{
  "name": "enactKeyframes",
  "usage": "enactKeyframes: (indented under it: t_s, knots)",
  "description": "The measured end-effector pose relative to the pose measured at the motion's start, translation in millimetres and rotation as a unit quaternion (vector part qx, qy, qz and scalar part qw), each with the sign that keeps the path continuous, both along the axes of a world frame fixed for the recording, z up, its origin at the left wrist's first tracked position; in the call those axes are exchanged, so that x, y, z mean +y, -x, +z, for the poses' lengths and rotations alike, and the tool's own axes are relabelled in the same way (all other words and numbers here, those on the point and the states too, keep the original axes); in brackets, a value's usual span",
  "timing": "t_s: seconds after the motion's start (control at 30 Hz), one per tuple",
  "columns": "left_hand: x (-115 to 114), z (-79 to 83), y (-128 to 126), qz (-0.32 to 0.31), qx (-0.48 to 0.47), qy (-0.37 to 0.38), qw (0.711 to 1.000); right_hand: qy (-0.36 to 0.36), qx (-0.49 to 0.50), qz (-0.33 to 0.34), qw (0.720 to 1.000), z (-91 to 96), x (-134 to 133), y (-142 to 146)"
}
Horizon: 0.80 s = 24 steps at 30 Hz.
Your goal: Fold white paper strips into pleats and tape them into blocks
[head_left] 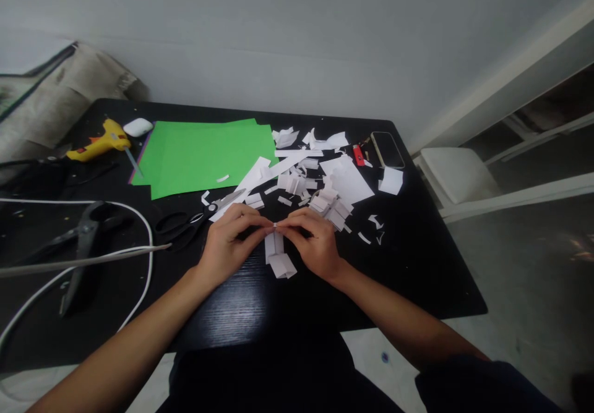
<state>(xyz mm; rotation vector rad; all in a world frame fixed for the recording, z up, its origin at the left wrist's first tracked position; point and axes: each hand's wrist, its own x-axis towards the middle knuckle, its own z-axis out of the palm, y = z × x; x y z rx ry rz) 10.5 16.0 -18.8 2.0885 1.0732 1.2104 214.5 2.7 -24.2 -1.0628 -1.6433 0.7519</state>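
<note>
Single head-worn view, facing forward and down, close over black table (417, 258)

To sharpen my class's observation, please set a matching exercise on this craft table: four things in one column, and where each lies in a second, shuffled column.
Things
1. yellow glue gun
2. scissors
3. phone
4. folded white paper piece

Places
A. pinched between the left hand and the right hand
B. far right, beside the red lighter
C. far left, just left of the green sheet
D. lying just left of the left hand

Pairs: 1-C, 2-D, 3-B, 4-A
</note>
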Motion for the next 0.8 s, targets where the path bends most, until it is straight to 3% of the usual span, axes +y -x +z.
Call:
enactKeyframes:
  t_s: [0.27, 0.5, 0.63, 0.8]
  knots:
    - [2.7, -1.2, 2.3, 0.017, 0.001, -0.03, 0.999, 0.052, 0.097, 0.005, 0.994, -5.0, 4.8, 1.5]
    - [4.0, -2.2, 2.7, 0.018, -0.022, -0.039, 0.999, 0.276, 0.209, 0.081, 0.935, -7.7, 5.4, 4.4]
    - [3.1, -1.5, 2.1, 0.009, -0.024, -0.034, 0.999, 0.29, 0.238, 0.098, 0.922, -4.9, 6.0, 3.7]
    - [2.9, -2.6, 1.5, -0.003, -0.013, -0.016, 1.0, 0.281, 0.232, 0.094, 0.926, -5.0, 9.2, 0.7]
